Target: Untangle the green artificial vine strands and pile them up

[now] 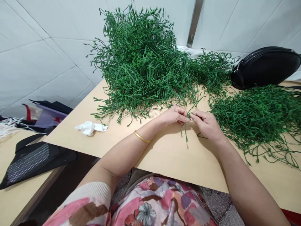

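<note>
Near the middle of the wooden table (pixel 164 153), my left hand (pixel 176 115) and my right hand (pixel 205 123) meet, almost touching. Both have their fingers closed on a thin green stem piece (pixel 186 133), whose ends hang below my left fingers. More of it sticks up between the hands. The exact grip at the fingertips is too small to tell. A tall tangled heap of green stems (pixel 143 66) rises just beyond my hands. Another pile of green stems (pixel 256 116) lies to the right of my right hand.
A crumpled white tissue (pixel 88 128) lies on the table at the left. A black bag (pixel 268 67) stands at the back right against the tiled wall (pixel 35 72). A black mesh pouch (pixel 35 160) and folded cloths (pixel 50 116) are on a lower surface at the left.
</note>
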Demonstrator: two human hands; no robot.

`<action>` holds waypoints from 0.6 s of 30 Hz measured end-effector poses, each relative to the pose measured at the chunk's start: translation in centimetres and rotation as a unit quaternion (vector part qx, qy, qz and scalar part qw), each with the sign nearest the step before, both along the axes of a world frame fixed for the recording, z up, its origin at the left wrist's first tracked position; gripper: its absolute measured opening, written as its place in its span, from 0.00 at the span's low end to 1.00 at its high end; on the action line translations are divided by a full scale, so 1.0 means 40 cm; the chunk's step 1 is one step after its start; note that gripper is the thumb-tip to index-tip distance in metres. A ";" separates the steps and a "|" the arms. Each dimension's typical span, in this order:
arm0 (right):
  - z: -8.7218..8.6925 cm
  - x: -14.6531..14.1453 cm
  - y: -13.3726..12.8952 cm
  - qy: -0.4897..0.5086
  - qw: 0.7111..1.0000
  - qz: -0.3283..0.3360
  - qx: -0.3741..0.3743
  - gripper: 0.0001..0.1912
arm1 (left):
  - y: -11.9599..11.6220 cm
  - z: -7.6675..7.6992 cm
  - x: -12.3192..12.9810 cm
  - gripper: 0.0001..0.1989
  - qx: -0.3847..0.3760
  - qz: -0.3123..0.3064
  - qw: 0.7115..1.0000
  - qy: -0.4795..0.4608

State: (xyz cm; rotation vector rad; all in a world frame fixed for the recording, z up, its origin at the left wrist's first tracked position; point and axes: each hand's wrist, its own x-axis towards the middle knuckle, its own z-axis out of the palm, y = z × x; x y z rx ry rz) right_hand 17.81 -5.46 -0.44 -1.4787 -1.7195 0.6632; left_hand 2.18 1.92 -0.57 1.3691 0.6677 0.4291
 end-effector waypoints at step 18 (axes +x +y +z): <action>-0.004 -0.007 0.002 -0.091 0.996 -0.012 -0.008 0.10 | -0.011 0.001 0.005 0.11 0.005 0.000 1.000 0.011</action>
